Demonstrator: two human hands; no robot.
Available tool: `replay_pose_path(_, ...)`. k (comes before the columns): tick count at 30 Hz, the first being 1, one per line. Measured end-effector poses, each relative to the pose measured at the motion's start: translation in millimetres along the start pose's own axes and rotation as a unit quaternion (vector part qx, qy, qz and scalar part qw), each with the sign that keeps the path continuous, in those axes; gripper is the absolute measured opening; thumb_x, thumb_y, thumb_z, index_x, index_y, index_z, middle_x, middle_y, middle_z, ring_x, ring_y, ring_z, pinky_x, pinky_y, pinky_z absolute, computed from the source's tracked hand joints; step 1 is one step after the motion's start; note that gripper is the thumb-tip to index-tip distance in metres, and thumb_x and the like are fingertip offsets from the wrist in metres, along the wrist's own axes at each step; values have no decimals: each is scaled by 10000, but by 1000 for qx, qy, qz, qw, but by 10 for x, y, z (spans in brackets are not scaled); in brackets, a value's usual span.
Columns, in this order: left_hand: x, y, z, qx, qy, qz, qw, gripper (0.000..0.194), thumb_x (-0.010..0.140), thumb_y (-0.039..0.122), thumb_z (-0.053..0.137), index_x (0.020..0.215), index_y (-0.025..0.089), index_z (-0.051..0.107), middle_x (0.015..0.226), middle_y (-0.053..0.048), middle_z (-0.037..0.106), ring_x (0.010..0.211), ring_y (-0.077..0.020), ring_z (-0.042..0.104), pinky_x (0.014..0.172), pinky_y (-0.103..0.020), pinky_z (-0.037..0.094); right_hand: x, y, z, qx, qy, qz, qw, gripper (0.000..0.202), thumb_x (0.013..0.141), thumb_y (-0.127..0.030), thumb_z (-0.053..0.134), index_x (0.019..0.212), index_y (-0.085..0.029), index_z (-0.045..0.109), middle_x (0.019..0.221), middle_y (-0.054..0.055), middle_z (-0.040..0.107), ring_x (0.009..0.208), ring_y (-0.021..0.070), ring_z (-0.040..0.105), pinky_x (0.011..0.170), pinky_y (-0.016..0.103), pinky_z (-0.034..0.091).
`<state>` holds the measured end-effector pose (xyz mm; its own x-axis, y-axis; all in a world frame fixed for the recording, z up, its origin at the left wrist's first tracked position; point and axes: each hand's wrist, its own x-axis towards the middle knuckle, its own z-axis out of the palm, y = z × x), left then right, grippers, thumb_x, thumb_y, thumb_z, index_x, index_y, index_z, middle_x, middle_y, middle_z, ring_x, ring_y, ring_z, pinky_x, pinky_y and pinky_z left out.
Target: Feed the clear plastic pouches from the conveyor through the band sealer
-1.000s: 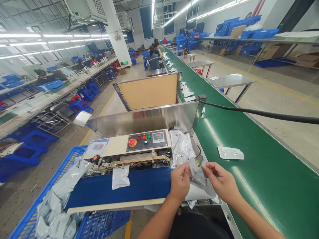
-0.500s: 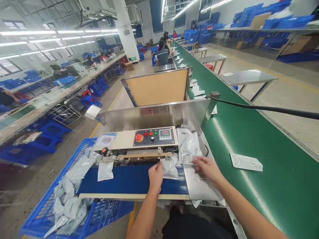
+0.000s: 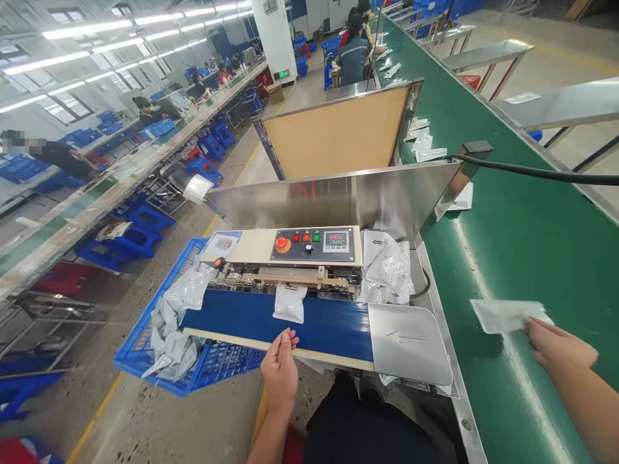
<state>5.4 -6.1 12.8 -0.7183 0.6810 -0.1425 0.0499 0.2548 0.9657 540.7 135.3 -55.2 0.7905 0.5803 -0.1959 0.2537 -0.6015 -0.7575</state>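
Note:
My right hand (image 3: 561, 348) pinches one end of a flat white pouch (image 3: 505, 314) at the green conveyor belt (image 3: 536, 258). The pouch is a little blurred. At the front edge of the blue belt (image 3: 333, 328), my left hand (image 3: 280, 367) has its fingers curled together, with nothing visible in them. A filled white pouch (image 3: 290, 304) hangs by its top edge in the band sealing machine (image 3: 251, 251), its lower part on the blue belt. My left hand is just below that pouch, apart from it.
Several white pouches (image 3: 389, 267) are piled at the machine's right end. A blue crate (image 3: 130, 351) with filled pouches stands at its left. A metal plate (image 3: 411, 338) with an arrow adjoins the blue belt. A black cable (image 3: 541, 172) crosses the conveyor. People sit farther along.
My left hand has let go of the pouch at the sealer and drawn back toward me. That pouch has shifted left. My right hand has moved right and taken a pouch on the conveyor.

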Motion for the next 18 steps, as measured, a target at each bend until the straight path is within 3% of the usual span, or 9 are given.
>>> replay_pose_path(3, -113, 64, 262, 3, -48, 19, 999, 631, 912, 724, 753, 1098, 126, 837, 1070, -180, 831, 893, -276, 818, 832, -411, 696, -215, -269, 219, 45, -4, 71, 996, 711, 773, -366, 865, 1341, 49, 767, 787, 212, 747, 511, 195, 560, 558, 399, 447)
replay_pose_path(5, -202, 130, 502, 14, -104, 41, 994, 582, 966, 685, 717, 1128, 140, 838, 1039, -162, 831, 853, -252, 806, 798, -381, 690, -455, -467, 280, 90, -53, -1, 995, 802, 792, -379, 861, 1479, -4, 689, 983, 207, 789, 661, 195, 650, 648, 347, 499)
replay_pose_path(9, -396, 304, 1063, 39, -228, 151, 961, 500, 1059, 591, 628, 1228, 168, 832, 1005, -144, 813, 868, -243, 781, 810, -354, 665, -1128, -779, 104, 49, -122, -213, 968, 556, 864, -554, 749, 1177, -102, 831, 887, 132, 780, 733, 213, 678, 708, 328, 519)
replay_pose_path(13, -575, 477, 1535, 26, -301, 228, 926, 539, 1065, 529, 634, 1474, 189, 719, 1429, -188, 720, 1315, -319, 688, 1119, -435, 582, -1797, -949, -135, 75, -222, -292, 927, 453, 905, -629, 714, 982, -196, 824, 889, 73, 775, 775, 213, 694, 721, 301, 552)
replay_pose_path(15, -645, 504, 1658, 1, -361, 227, 904, 442, 1091, 506, 581, 1306, 191, 805, 1318, -167, 772, 1266, -308, 705, 1126, -423, 557, -1987, -953, -167, 92, -282, -280, 913, 474, 914, -664, 702, 895, -200, 800, 814, 56, 736, 728, 197, 657, 677, 284, 540)
replay_pose_path(17, -680, 460, 1712, -9, -404, 194, 894, 478, 1105, 505, 519, 930, 183, 825, 927, -112, 782, 926, -248, 727, 896, -339, 581, -2046, -902, -132, 105, -307, -234, 916, 529, 876, -716, 723, 822, -191, 768, 725, 41, 675, 657, 179, 591, 605, 280, 495)
replay_pose_path(18, -679, 412, 1723, -3, -407, 159, 899, 535, 1089, 529, 523, 756, 180, 755, 739, -71, 694, 747, -208, 652, 740, -297, 532, -2036, -865, -90, 112, -309, -196, 924, 553, 833, -736, 754, 816, -183, 757, 694, 33, 650, 629, 170, 559, 579, 282, 470)
